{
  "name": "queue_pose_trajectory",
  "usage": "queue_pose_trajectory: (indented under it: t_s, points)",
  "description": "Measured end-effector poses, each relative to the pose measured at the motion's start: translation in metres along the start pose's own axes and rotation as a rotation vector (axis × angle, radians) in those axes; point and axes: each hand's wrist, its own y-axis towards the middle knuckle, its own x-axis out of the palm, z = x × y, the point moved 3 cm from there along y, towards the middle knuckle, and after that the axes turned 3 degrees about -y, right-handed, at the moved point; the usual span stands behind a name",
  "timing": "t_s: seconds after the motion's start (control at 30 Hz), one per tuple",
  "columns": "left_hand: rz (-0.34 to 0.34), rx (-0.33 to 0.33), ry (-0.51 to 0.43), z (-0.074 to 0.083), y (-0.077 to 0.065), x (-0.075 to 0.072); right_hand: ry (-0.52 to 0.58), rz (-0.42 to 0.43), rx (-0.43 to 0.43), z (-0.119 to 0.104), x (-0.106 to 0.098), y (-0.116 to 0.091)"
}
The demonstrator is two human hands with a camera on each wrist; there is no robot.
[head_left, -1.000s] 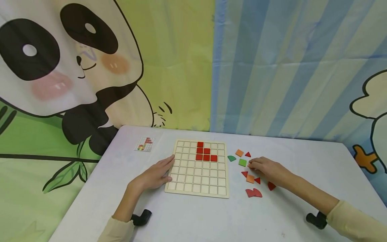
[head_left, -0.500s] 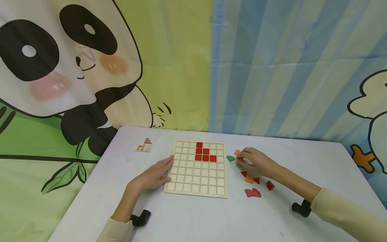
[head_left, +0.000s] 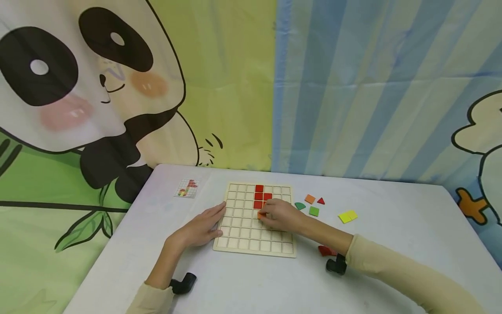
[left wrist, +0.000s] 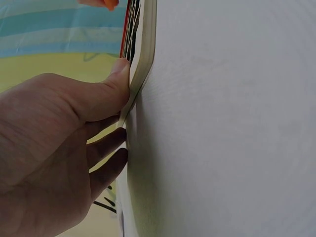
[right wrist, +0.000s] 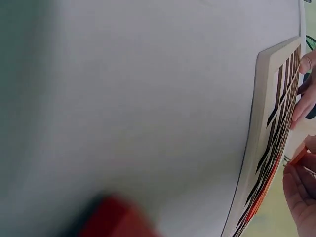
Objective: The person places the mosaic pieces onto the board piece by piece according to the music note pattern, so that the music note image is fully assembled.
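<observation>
A pale wooden grid board (head_left: pixel 254 254) lies on the table, with several red square tiles (head_left: pixel 259 196) set in its upper middle cells. My right hand (head_left: pixel 284 214) is over the middle of the board and pinches an orange tile (head_left: pixel 260 215) just below the red ones. The right wrist view shows this orange tile (right wrist: pixel 298 154) between thumb and fingers. My left hand (head_left: pixel 200 226) rests along the board's left edge. In the left wrist view its thumb (left wrist: pixel 116 81) lies on the board's rim, with the other fingers loosely extended beside it.
Right of the board lie an orange square (head_left: pixel 310 199), a red triangle (head_left: pixel 320 201), a green square (head_left: pixel 313 211), a green quarter-round piece (head_left: pixel 300 206) and yellow tiles (head_left: pixel 347 216). Red pieces (head_left: pixel 324 250) are partly behind my right forearm. A pattern card (head_left: pixel 187 188) lies at the back left.
My right hand has picked an orange tile from the loose pieces and moved left over the board. The yellow tiles have come into view. My left hand stays put.
</observation>
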Motion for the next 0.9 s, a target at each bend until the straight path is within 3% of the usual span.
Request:
queue_pose_trajectory:
  t_s: [0.23, 0.43, 0.7, 0.9]
  points:
    - [0.001, -0.008, 0.003, 0.000, 0.002, 0.002, -0.033, 0.012, 0.001, -0.003, 0.015, 0.011]
    - [-0.006, -0.018, 0.007, 0.000, 0.002, -0.001, -0.090, 0.041, -0.001, -0.010, 0.015, 0.014]
    - [-0.002, -0.002, 0.013, -0.002, 0.000, 0.000, -0.058, 0.003, 0.054, -0.010, 0.016, 0.015]
    - [0.002, 0.005, 0.010, -0.002, 0.001, 0.000, -0.073, 0.028, 0.061, -0.007, 0.017, 0.015]
